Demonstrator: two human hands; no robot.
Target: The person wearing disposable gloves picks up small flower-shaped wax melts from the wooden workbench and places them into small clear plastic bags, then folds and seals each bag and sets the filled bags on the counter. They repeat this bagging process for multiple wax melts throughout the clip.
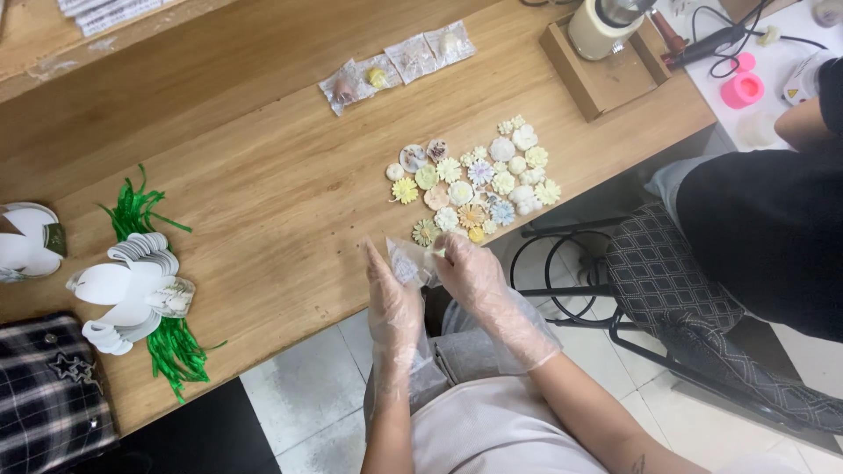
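Both my hands wear loose clear plastic gloves and meet at the table's near edge. My left hand (392, 298) and my right hand (472, 268) together hold a small clear plastic bag (409, 261), each pinching one side of it. Whether anything is inside the bag I cannot tell. Just beyond my hands lies a cluster of several small pastel flower-shaped pieces (474, 184) on the wooden table (263, 175). The nearest piece, a pale yellow-green flower (426, 232), lies a little above the bag.
A strip of small filled clear bags (395, 63) lies farther back. Green ties (171, 342) and white heart-shaped tags (127, 294) sit at the left, by a plaid cloth (48, 395). Another person in black (773, 228) sits at the right, by a stool (667, 272).
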